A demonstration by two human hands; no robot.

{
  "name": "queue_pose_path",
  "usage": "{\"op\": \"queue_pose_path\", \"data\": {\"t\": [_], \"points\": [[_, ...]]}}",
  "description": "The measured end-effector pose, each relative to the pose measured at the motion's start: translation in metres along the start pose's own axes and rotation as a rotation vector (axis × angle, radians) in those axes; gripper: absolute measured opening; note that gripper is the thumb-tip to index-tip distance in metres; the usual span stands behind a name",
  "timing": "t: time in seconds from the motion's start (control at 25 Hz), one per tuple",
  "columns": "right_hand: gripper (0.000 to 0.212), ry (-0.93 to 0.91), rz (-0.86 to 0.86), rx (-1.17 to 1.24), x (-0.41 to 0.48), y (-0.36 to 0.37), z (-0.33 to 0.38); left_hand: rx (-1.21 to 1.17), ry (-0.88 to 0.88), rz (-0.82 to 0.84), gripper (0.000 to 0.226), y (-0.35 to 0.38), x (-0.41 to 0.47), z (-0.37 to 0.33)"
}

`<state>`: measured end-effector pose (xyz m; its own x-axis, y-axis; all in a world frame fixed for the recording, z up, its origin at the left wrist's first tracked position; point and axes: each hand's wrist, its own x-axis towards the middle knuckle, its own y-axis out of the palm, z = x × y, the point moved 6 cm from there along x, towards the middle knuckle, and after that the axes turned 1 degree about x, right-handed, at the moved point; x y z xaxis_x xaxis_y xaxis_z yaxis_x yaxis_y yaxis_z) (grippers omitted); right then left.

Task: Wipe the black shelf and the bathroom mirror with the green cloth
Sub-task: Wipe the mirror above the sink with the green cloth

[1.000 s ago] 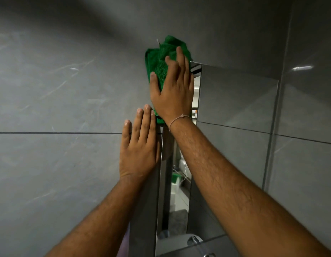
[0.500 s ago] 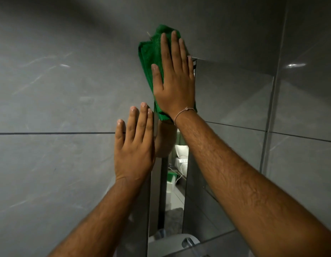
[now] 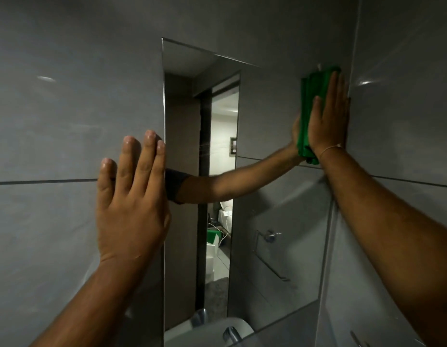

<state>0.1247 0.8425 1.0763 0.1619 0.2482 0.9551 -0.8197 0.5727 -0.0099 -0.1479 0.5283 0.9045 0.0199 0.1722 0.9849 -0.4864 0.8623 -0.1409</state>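
Observation:
The bathroom mirror (image 3: 272,126) hangs on a grey tiled wall, its left edge near the middle of the view. My right hand (image 3: 328,118) lies flat on the folded green cloth (image 3: 309,96) and presses it against the mirror's upper right edge. My left hand (image 3: 132,204) rests flat with fingers spread on the wall tile, fingertips at the mirror's left edge. The mirror reflects my right arm and the cloth. No black shelf is in view.
Grey wall tiles (image 3: 54,121) surround the mirror, and a side wall (image 3: 405,108) meets it on the right. In the reflection I see a doorway, a towel rail and a white basin (image 3: 209,331) with a chrome tap (image 3: 231,333) at the bottom.
My right hand has swept the cloth from the mirror's upper left corner across to its upper right edge. The view has shifted so more of the mirror shows. My left hand has stayed by the left edge.

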Motion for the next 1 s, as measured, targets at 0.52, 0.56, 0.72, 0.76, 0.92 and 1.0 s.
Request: {"op": "queue_pose_path", "data": {"t": [0.52, 0.56, 0.72, 0.76, 0.92, 1.0], "points": [[0.065, -0.008, 0.086, 0.154, -0.065, 0.004, -0.076, 0.005, -0.025, 0.01, 0.075, -0.003, 0.001, -0.002], [0.065, 0.0, 0.092, 0.159, -0.09, 0.003, -0.084, 0.001, -0.026, 0.02, 0.075, -0.003, 0.001, -0.003], [0.066, 0.075, 0.148, 0.142, -0.212, 0.001, -0.118, -0.01, -0.047, 0.044, 0.079, -0.002, -0.002, -0.004], [0.067, 0.085, 0.169, 0.123, -0.246, 0.0, -0.129, -0.007, -0.054, 0.057, 0.081, -0.001, -0.003, -0.004], [0.07, 0.118, 0.283, 0.07, -0.354, -0.001, -0.164, -0.012, -0.062, 0.09, 0.081, -0.001, -0.003, -0.005], [0.07, 0.163, 0.312, 0.074, -0.389, -0.002, -0.171, -0.017, -0.075, 0.087, 0.077, -0.001, -0.002, -0.004]]}}
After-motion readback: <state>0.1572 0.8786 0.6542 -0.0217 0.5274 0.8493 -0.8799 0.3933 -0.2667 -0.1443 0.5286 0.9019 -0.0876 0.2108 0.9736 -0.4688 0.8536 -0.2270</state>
